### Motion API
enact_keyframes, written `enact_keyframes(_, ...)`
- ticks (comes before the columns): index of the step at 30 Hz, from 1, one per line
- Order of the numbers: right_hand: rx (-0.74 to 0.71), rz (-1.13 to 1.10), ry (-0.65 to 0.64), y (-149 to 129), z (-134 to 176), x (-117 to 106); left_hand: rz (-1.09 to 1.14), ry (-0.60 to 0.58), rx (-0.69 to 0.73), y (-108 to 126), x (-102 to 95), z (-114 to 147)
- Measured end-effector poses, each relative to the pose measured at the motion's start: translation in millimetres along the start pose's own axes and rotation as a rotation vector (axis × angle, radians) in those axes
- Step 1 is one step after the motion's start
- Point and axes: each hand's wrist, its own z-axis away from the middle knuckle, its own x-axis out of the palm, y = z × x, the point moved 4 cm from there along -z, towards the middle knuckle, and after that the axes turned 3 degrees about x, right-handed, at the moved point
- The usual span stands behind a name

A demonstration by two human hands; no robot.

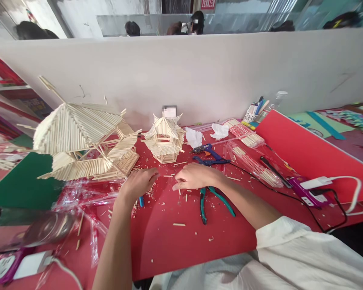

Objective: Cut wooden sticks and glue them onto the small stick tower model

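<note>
Short wooden stick lies flat on the red surface, in the gap between the two hands, mid-scene. Left hand just left of it, palm down, fingers bent; grip hidden, can't tell if it pinches anything. Blue-ended object shows just beside it, near side. Right hand just right of the stick, fingers curled under; a stick end shows below the thumb, can't tell if pinched or just lying there.

Crumbs and loose stick bits around both hands; another stick nearer. Teal-handled tool partly under right wrist, handles apart, pointing near. Far of right hand: blue glue gun, white tissue. Far centre: small stick pavilion, upright. Far left: larger stick pavilion, plastic wrap on its near side. Right: bagged stick bundle, purple power strip, leaning red board. Pale partition along far edge.
</note>
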Motion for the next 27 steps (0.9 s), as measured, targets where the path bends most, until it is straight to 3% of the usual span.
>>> enact_keyframes(11,0.168,0.099,-0.096,43.8,7.2,-10.2,-0.095,-0.023,0.014,5.8,9.6,-5.7)
enact_keyframes(27,0.126,0.124,-0.175,48.7,8.7,-4.3,-0.155,-0.041,0.049,18.1,17.5,-12.9)
